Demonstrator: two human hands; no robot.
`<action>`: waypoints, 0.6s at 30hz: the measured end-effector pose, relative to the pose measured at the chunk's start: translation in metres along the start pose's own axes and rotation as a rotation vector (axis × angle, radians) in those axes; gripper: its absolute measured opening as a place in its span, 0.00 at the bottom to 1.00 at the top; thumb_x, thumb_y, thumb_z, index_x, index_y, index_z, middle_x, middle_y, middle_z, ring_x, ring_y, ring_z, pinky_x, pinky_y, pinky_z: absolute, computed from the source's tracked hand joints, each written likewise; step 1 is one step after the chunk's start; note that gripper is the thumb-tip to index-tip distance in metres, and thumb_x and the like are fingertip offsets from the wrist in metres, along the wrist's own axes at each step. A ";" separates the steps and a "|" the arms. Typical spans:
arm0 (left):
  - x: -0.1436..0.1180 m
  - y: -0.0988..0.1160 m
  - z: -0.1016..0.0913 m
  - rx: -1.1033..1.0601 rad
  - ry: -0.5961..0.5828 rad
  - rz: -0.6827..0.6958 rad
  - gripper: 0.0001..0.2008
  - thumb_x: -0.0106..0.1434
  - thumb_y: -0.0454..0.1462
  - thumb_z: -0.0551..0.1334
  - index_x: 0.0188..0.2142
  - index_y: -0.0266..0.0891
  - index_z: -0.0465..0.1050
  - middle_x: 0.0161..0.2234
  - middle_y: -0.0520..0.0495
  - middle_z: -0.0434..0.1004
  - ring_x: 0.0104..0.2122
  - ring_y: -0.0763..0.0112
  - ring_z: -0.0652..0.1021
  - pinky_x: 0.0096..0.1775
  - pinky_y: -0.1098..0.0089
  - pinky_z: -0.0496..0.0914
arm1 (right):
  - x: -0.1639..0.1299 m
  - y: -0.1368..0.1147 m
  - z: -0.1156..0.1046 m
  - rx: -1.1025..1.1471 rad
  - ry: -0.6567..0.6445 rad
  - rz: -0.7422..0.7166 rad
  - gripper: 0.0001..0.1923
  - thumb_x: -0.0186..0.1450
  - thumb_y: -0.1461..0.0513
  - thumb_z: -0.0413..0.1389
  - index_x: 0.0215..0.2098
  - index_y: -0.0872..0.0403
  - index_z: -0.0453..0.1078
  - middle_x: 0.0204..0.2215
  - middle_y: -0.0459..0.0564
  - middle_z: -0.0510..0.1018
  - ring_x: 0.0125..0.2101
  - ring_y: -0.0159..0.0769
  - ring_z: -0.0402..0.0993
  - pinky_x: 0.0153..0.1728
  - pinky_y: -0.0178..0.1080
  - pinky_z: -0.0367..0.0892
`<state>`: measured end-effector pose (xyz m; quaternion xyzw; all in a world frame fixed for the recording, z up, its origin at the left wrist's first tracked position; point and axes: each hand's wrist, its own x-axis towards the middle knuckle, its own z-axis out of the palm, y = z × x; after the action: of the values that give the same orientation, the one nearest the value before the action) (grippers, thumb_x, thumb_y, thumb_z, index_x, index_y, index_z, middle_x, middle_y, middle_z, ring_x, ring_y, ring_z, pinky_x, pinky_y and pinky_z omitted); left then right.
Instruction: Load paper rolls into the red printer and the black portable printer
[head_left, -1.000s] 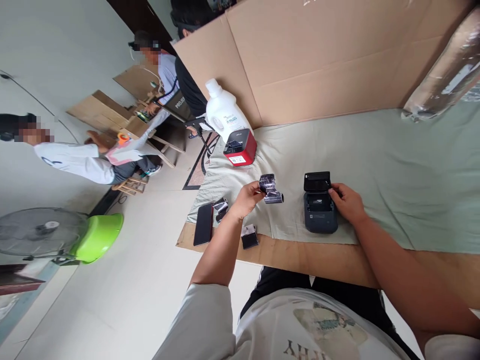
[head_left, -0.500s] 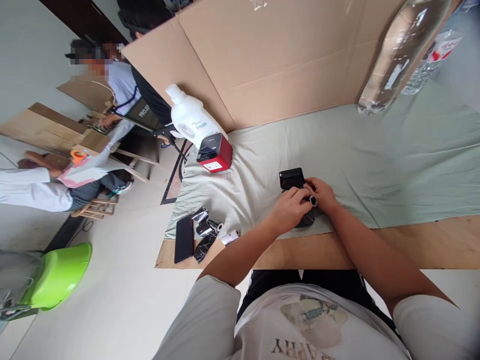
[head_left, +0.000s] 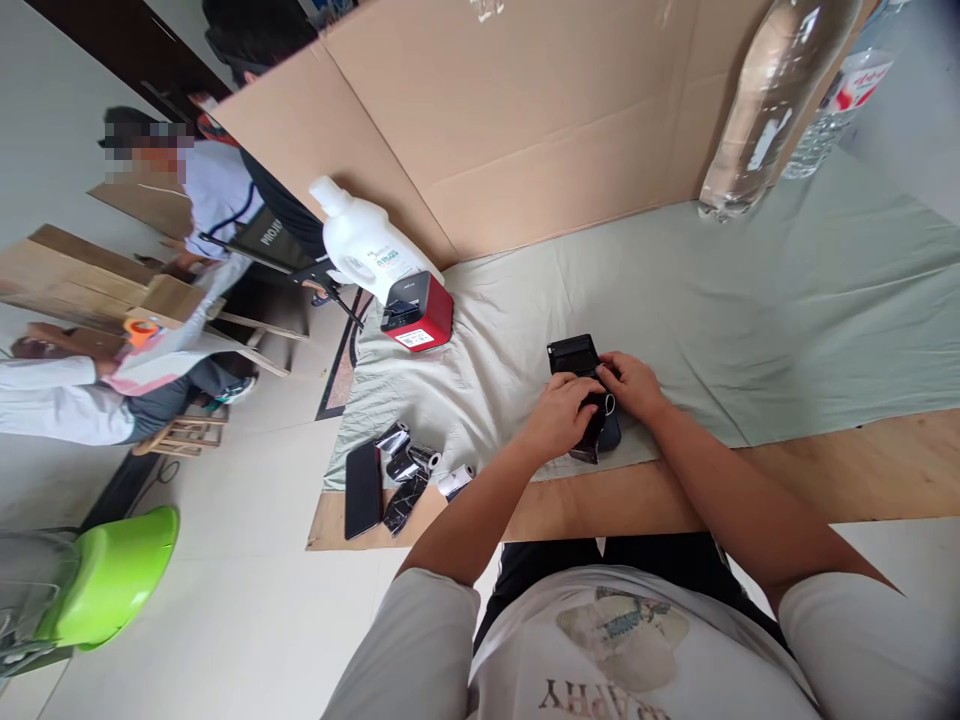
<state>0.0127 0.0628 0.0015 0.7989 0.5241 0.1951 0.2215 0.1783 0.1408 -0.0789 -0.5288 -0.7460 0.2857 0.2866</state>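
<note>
A small black device with a hinged lid [head_left: 574, 354] lies on the cloth near the table's front edge, its lid tipped back. My left hand [head_left: 561, 415] curls over a small roll of black shiny film [head_left: 598, 418] at the device's opening. The roll's white-rimmed end faces right, and a loose strip hangs toward me. On the right side, my right hand [head_left: 634, 388] grips the device's edge with its fingertips, close to the left fingers. The inside of the device is mostly hidden under both hands.
Left of my forearm lie a dark phone [head_left: 364, 490], several shiny film rolls [head_left: 403, 465] and a white-ended roll [head_left: 455, 480]. Farther back stand a red-and-black box [head_left: 418, 312], a white jug [head_left: 367, 235], a cardboard panel [head_left: 540, 120] and a large clear bottle [head_left: 765, 110]. Other people sit at left.
The roll under my left hand has turned, its open end now facing more to the right, with a film strip hanging down. The whole view has shifted slightly.
</note>
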 end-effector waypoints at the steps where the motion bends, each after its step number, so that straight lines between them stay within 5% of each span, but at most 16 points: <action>1: 0.000 0.001 -0.003 0.006 -0.019 -0.014 0.13 0.65 0.31 0.58 0.48 0.43 0.72 0.51 0.45 0.78 0.56 0.59 0.72 0.58 0.51 0.65 | 0.000 0.000 0.000 0.001 0.000 0.001 0.17 0.67 0.55 0.50 0.49 0.52 0.73 0.40 0.53 0.83 0.46 0.45 0.76 0.48 0.46 0.70; 6: 0.000 -0.001 -0.011 0.021 0.019 -0.059 0.11 0.65 0.32 0.60 0.47 0.43 0.71 0.47 0.46 0.79 0.51 0.59 0.74 0.58 0.49 0.60 | 0.000 0.000 0.000 0.015 0.010 -0.016 0.17 0.67 0.55 0.50 0.48 0.53 0.73 0.39 0.54 0.82 0.45 0.46 0.77 0.48 0.48 0.70; 18: 0.004 -0.013 0.010 0.077 0.091 -0.131 0.08 0.64 0.36 0.64 0.43 0.42 0.71 0.41 0.46 0.80 0.45 0.58 0.77 0.53 0.52 0.65 | -0.001 0.002 0.001 0.031 0.024 -0.016 0.17 0.67 0.54 0.50 0.48 0.52 0.74 0.38 0.53 0.82 0.44 0.46 0.77 0.46 0.47 0.70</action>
<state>0.0096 0.0702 -0.0134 0.7610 0.5920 0.1961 0.1787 0.1786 0.1406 -0.0812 -0.5217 -0.7422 0.2888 0.3059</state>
